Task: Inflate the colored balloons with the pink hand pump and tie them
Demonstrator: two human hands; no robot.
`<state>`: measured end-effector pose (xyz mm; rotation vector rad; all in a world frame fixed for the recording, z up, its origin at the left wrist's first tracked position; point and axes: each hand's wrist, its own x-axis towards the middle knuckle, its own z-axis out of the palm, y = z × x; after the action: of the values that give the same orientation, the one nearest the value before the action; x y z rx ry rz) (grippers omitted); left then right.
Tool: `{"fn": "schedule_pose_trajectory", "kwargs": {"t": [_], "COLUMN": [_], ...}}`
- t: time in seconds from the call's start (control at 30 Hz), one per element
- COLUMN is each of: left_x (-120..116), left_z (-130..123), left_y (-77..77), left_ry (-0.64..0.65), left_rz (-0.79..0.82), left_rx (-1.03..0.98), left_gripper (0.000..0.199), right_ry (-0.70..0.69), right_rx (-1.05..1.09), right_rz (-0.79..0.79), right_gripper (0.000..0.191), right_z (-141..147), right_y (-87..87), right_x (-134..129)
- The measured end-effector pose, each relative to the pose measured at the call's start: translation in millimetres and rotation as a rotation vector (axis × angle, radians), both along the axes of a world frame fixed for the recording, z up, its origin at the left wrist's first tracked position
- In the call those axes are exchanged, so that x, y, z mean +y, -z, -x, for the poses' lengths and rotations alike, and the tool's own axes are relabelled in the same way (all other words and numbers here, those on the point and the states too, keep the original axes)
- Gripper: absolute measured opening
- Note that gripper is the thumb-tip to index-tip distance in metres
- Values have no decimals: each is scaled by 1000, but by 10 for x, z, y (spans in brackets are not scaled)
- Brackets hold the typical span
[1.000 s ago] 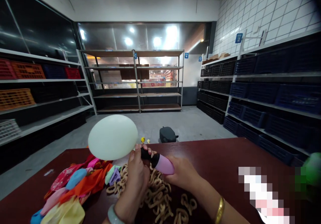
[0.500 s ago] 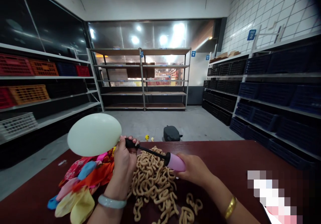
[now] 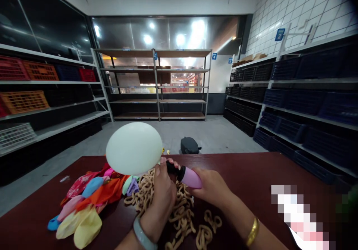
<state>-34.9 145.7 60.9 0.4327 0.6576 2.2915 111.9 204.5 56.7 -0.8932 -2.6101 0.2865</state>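
Observation:
A pale, inflated balloon (image 3: 134, 148) sits on the black nozzle end of a hand pump (image 3: 191, 177). My left hand (image 3: 164, 186) wraps round that black end, its fingers at the balloon's neck. The pump's pink body is gripped by my right hand (image 3: 212, 186), and its two parts are close together with little or no rod showing between them. Below both hands lies a heap of tan, twisted rope-like pieces (image 3: 181, 212), partly hidden by my left wrist. Limp coloured balloons (image 3: 106, 194) are piled to the left.
The dark red table (image 3: 237, 168) spans the foreground. A blurred patch (image 3: 302, 216) covers something at its right. Beyond the table, a dark bag (image 3: 189, 145) stands on the floor. Shelves with crates (image 3: 35, 71) line the left and right; another rack (image 3: 156, 86) stands at the back.
My left hand and the inflated balloon have moved right, towards my right hand. The black rod that showed between the pump's ends has slid in. The view has shifted slightly.

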Motion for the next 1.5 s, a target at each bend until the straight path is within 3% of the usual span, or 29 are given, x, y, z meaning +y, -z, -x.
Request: {"fn": "schedule_pose_trajectory", "kwargs": {"t": [0.23, 0.4, 0.5, 0.6, 0.83, 1.2, 1.37, 1.5], "left_x": [-55, -94, -138, -163, -37, -15, -44, -46], "left_z": [75, 496, 774, 897, 657, -65, -52, 161], "left_y": [-103, -248, -319, -337, -196, 34, -23, -112], "left_ry": [-12, -154, -183, -200, -235, -40, -10, -44], "left_rz": [-34, -53, -75, -87, -93, -10, -31, -38], "left_rx": [24, 31, 13, 6, 19, 34, 37, 46], "left_gripper": [24, 28, 27, 27, 34, 25, 23, 23], "right_ry": [-39, -67, -79, -96, -72, -46, -34, -53], "right_rx": [45, 30, 16, 14, -29, 16, 16, 2], "right_rz": [77, 124, 109, 82, 12, 20, 33, 84], "right_gripper": [45, 50, 52, 52, 45, 50, 47, 46], "right_z": [69, 65, 15, -45, -125, -29, 3, 40], "right_y": [85, 129, 136, 143, 142, 62, 39, 73], "right_x": [-6, 75, 158, 236, 308, 73, 19, 36]}}
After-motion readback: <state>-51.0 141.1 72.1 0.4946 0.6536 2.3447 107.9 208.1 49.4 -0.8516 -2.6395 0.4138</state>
